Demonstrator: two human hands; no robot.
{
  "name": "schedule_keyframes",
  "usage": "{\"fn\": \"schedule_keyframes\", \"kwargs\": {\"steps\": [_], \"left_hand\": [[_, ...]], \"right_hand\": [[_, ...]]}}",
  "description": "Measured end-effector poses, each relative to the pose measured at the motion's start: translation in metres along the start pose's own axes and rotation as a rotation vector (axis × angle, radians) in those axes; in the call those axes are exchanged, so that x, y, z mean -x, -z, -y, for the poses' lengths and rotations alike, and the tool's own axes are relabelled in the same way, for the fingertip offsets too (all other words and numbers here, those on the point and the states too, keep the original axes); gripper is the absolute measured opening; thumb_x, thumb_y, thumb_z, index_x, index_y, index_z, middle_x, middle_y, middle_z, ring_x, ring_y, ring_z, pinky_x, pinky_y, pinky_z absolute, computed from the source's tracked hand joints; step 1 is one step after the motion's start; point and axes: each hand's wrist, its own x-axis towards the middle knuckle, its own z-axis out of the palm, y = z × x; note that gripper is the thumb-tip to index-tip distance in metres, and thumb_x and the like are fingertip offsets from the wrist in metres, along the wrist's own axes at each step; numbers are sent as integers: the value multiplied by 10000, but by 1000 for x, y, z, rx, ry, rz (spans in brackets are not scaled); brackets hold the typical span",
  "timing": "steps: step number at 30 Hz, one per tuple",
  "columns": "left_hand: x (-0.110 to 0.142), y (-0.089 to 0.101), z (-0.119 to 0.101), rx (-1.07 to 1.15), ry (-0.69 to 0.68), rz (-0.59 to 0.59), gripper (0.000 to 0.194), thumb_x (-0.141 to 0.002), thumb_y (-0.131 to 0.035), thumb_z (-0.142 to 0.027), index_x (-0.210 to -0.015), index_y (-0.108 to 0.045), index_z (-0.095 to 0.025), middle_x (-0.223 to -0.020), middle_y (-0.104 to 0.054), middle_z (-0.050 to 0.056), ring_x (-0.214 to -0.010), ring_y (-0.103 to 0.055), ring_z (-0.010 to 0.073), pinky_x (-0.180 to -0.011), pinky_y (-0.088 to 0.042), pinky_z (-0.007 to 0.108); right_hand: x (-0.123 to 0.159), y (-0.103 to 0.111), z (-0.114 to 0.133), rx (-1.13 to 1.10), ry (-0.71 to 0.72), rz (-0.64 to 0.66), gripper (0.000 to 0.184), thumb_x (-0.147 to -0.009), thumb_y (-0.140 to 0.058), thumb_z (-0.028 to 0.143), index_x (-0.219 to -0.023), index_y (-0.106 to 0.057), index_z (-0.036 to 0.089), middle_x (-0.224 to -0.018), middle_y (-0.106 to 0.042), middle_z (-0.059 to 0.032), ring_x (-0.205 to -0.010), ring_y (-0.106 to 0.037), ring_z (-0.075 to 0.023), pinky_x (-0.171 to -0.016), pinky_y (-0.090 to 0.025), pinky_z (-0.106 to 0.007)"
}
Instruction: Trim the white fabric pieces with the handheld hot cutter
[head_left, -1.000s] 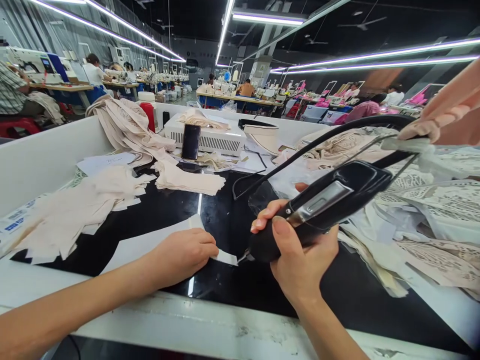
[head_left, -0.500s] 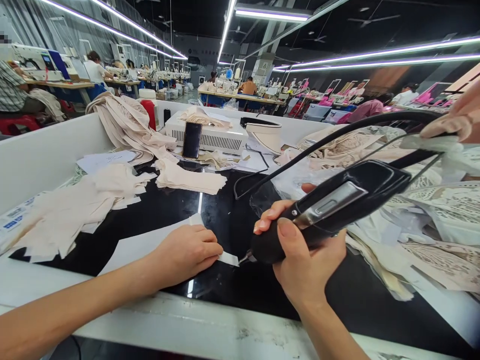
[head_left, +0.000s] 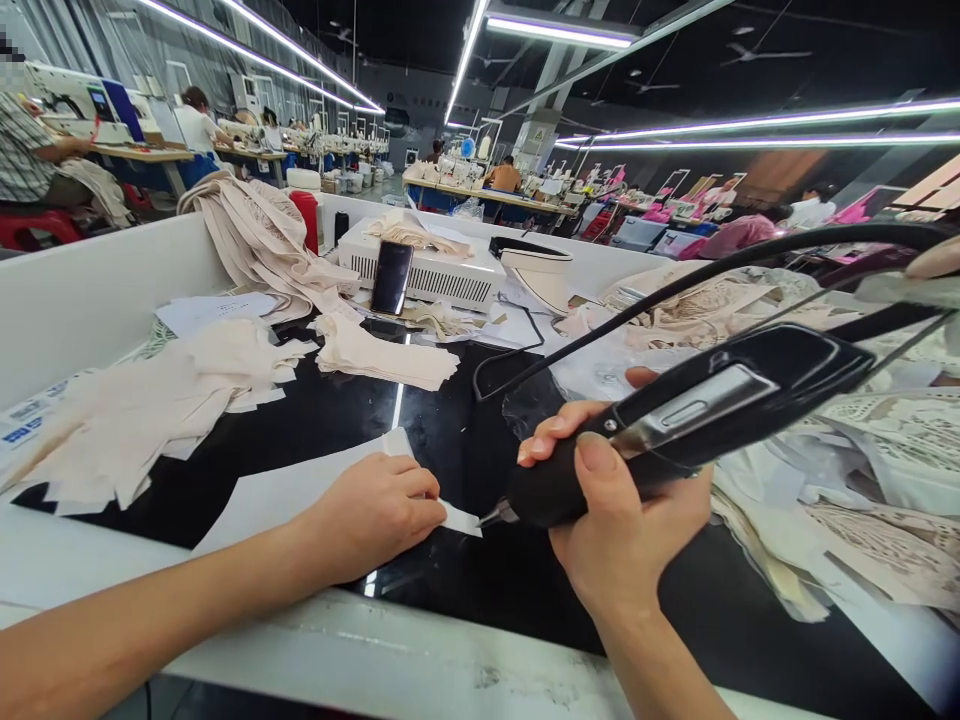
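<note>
Gripping a black tool point(head_left: 694, 412), the right hand point(head_left: 626, 530) faces the left hand point(head_left: 375, 515) holding white material point(head_left: 461, 520), blue lettering point(head_left: 24, 428) unreadable.

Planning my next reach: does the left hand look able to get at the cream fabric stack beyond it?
Probably yes: the cream fabric stack lies forward of the left hand, with only white sheet and black tabletop between, though the hand rests on the sheet.

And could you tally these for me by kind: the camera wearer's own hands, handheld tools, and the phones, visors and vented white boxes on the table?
Left hand and right hand: 2
Black handheld tool: 1
Phone: 1
Visor: 1
Vented white box: 1
Total: 6
</note>
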Motion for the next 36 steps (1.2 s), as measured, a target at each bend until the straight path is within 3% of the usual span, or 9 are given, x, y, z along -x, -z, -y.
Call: {"fn": "schedule_keyframes", "kwargs": {"steps": [4,10,24,30,36], "left_hand": [[0,-3,-1,-15,6,0,128,-1062,-713,-149,-956,-755,-208,-1064,-773,22,-926,-699,192,-776,-521,332],[0,-7,-2,-4,19,-10,129,-1055,-707,-134,-961,-746,-213,-1054,-768,16,-912,-696,191,-750,-507,340],[-1,-8,-3,-2,25,-34,141,-1049,-707,-125,-942,-736,-212,-1040,-771,4,-895,-690,193,-729,-500,340],[-1,-7,-4,-4,31,-29,151,-1040,-727,-126,-916,-744,-209,-1038,-776,5,-903,-694,194,-727,-491,338],[0,-7,-3,-12,21,-51,135,-1025,-748,-122,-921,-746,-209,-1050,-779,-1,-909,-698,192,-733,-492,340]], "right_hand": [[-6,-13,-5,-46,14,-5,365,-843,-928,356,-1083,-660,299,-780,-691,88,-533,-659,-131,-531,-618,-305],[-3,-22,-14,-31,-28,29,424,-850,-924,408,-1147,-640,303,-792,-696,86,-551,-662,-122,-549,-610,-288],[0,-20,-14,-42,-15,72,353,-900,-882,322,-1160,-642,320,-823,-708,87,-580,-670,-116,-578,-617,-279],[0,-10,-11,-17,0,6,386,-871,-912,351,-1156,-655,314,-820,-699,79,-571,-665,-125,-566,-610,-300],[0,-8,-12,11,14,32,357,-895,-891,330,-1158,-648,317,-826,-711,81,-577,-672,-119,-577,-623,-294]]}}
